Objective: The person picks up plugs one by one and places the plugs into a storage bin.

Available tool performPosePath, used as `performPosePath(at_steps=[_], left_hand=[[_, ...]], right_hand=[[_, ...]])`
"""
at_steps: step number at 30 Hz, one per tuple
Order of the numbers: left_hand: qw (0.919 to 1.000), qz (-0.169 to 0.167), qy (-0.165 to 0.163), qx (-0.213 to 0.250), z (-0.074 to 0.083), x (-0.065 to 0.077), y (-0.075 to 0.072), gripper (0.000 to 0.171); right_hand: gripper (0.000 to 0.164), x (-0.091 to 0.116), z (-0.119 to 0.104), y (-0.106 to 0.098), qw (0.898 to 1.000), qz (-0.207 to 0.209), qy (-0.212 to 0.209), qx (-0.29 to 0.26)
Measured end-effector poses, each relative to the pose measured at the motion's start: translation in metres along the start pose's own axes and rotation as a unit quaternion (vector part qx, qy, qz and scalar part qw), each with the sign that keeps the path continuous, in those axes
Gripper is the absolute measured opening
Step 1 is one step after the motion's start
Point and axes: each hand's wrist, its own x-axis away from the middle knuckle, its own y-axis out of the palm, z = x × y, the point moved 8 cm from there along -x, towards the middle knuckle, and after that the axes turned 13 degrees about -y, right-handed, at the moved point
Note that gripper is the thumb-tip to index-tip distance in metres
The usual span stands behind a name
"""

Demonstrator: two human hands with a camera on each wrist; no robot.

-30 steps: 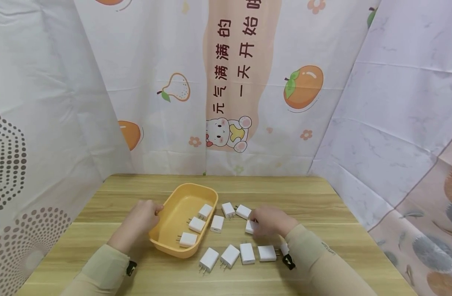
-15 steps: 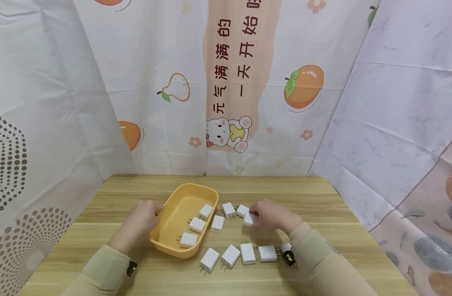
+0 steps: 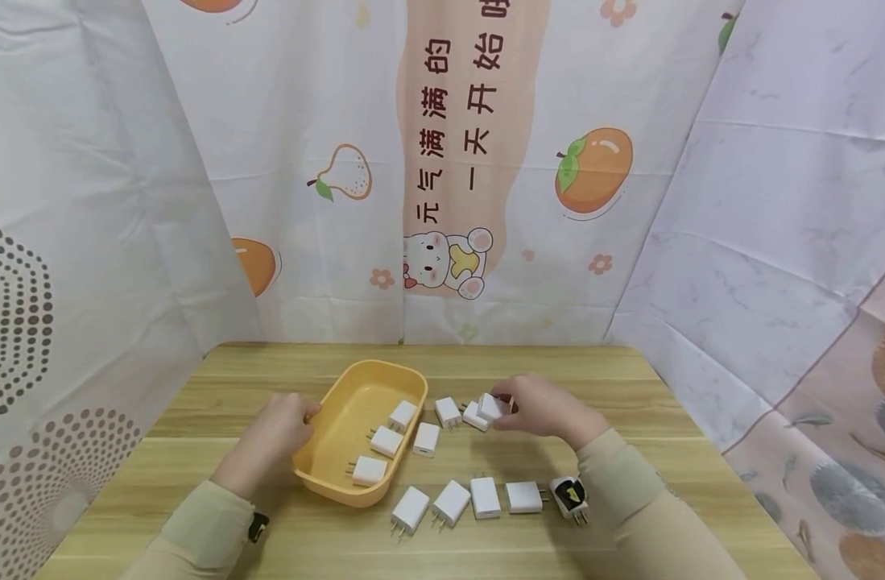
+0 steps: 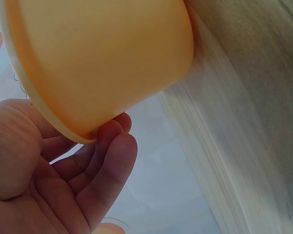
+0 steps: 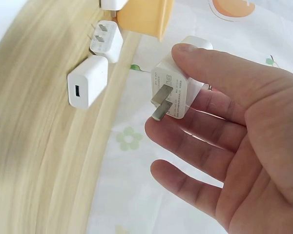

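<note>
My right hand (image 3: 547, 405) pinches a white USB charger (image 5: 178, 80) between thumb and fingers, lifted off the table, its two metal prongs showing in the right wrist view. Just left of it in the head view, another charger (image 3: 473, 416) lies partly hidden. My left hand (image 3: 286, 427) grips the rim of a yellow plastic bin (image 3: 341, 484) on its left side; in the left wrist view the thumb lies over the rim (image 4: 49, 114) and the fingers curl beneath it. Inside the bin, along its right side, lie three chargers (image 3: 386, 441).
Close to the bin's right wall are two chargers, one upright-looking (image 3: 447, 412) and one lying lower (image 3: 426, 439). A row of several chargers (image 3: 484, 497) runs along the front of the wooden table (image 3: 587, 374). A patterned curtain (image 3: 326, 105) hangs behind it.
My right hand has picked the charger up from the table and raised it away from me, turning it slightly. The left hand and the bin have stayed where they were.
</note>
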Motion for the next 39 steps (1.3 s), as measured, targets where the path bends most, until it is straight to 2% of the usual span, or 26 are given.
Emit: performPosePath(at_steps=[12,17,33,39], left_hand=[[1.0,0.001,0.003,0.0,0.0,0.001,-0.001,0.036],[0.9999,0.007,0.006,-0.005,0.001,0.001,-0.001,0.035],[0.9999,0.009,0.006,-0.008,-0.001,0.001,0.0,0.036],[0.9999,0.003,0.002,-0.01,0.0,0.0,-0.001,0.036]], right_hand=[[0.016,-0.001,-0.001,-0.003,1.0,0.012,0.008,-0.016],[0.023,-0.005,-0.004,-0.002,1.0,0.017,0.018,-0.018],[0.026,-0.025,-0.017,0.001,0.999,0.027,0.027,-0.031],[0.025,-0.034,-0.028,0.002,0.998,0.035,0.003,-0.043]])
